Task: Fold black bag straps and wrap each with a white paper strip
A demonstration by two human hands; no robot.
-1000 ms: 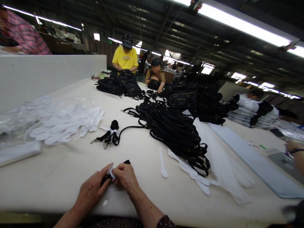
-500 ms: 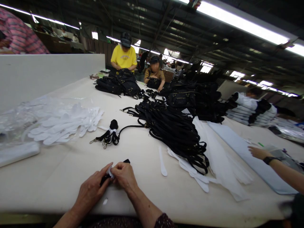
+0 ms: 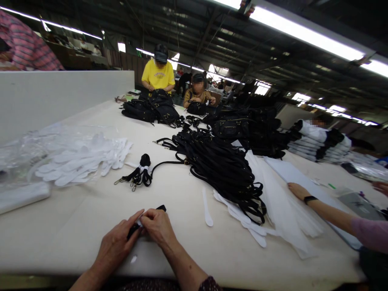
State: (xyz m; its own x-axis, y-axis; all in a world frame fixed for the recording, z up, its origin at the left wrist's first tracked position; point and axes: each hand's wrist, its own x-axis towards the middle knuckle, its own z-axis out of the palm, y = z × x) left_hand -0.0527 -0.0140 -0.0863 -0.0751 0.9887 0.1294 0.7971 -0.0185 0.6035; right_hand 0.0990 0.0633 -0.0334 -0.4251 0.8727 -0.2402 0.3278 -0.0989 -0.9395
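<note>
The left hand (image 3: 119, 239) slants in from the lower left, its thumb and fingers closed on a black strap (image 3: 133, 231) held just above the near part of the surface (image 3: 69, 230). The right hand (image 3: 159, 227), back upward and fingers bent, meets it, pinching a partly hidden white strip (image 3: 139, 222) against the strap between them.

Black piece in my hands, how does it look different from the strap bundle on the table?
The black piece is held between the left hand and right hand, mostly covered; the strap bundle lies on the table in plain view. Metal clips show on the strap bundle, whereas none can be seen on the black piece. Both are black, with something white against each.
</note>
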